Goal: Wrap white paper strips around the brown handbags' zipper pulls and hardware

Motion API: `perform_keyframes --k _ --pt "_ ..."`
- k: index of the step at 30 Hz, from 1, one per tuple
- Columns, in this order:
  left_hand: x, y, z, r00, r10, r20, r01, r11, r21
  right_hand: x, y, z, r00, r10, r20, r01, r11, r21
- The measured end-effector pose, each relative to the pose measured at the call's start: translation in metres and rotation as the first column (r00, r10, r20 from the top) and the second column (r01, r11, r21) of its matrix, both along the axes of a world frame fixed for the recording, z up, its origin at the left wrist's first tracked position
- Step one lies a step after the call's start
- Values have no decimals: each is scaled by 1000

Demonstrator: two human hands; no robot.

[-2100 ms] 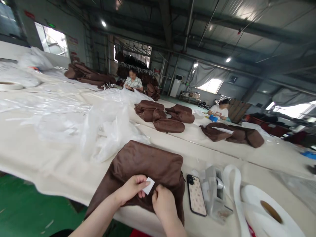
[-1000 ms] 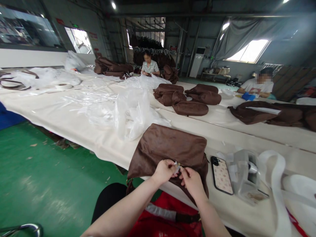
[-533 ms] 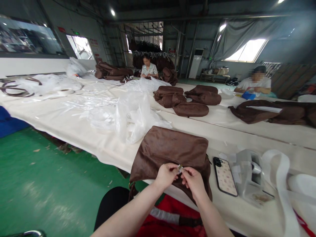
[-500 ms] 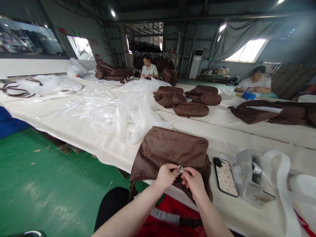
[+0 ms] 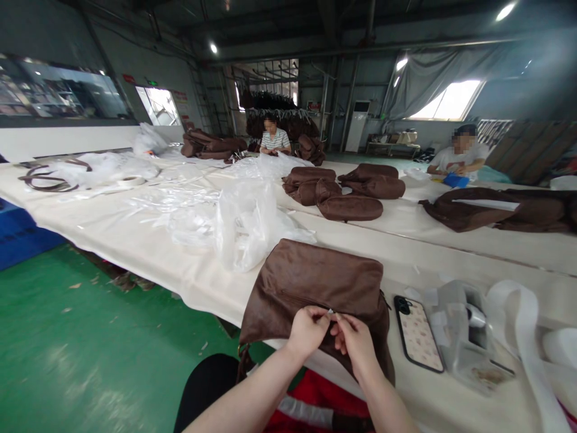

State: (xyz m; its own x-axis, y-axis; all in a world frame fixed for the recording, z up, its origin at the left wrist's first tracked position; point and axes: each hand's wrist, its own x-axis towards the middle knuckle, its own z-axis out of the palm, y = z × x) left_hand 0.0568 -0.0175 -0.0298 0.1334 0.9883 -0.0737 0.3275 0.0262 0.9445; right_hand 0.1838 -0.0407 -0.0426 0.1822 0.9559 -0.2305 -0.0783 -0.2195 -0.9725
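Observation:
A brown leather-look bag (image 5: 320, 273) lies at the table's near edge, its lower part hanging toward my lap. Over its front, my left hand (image 5: 311, 329) and my right hand (image 5: 352, 337) meet with fingertips pinched together. Between them shows a small whitish piece (image 5: 330, 311), perhaps plastic film or tape; its kind is too small to make out. Both hands are closed on it, thumb against forefinger. The fingers hide most of the piece and the part of the bag behind it.
Right of the bag lie a phone (image 5: 418, 334), a clear plastic box (image 5: 471, 337) and a white strip (image 5: 525, 325). Crumpled clear plastic bags (image 5: 246, 222) lie beyond to the left. Farther back are brown bags (image 5: 349, 207) and two people seated at the table.
The whole view has shifted slightly, with things sitting a little lower in the picture. My fingers have closed more over the small piece, so less of it shows.

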Motion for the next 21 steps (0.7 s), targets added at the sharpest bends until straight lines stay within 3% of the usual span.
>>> perform_keyframes --k 6,11,14,16,18,21 --pt "-1 1 7 991 55 -118 -48 997 64 4 -2 -2 999 43 9 -42 998 -47" --pt "-4 5 10 985 -37 -166 44 998 38 4 -1 -3 991 133 -12 -133 988 -75" --pt "-6 5 16 979 -63 -193 69 997 27 3 1 -5 993 115 -7 -115 992 -54" --pt "-5 0 20 964 -29 -263 54 995 88 1 2 -6 995 96 -1 -96 994 -55" --pt "-3 -8 21 903 32 -428 77 969 235 0 3 -7 997 80 1 -80 995 -52" --pt "3 -22 13 703 142 -697 276 849 451 -2 4 -8 998 57 2 -57 998 -41"
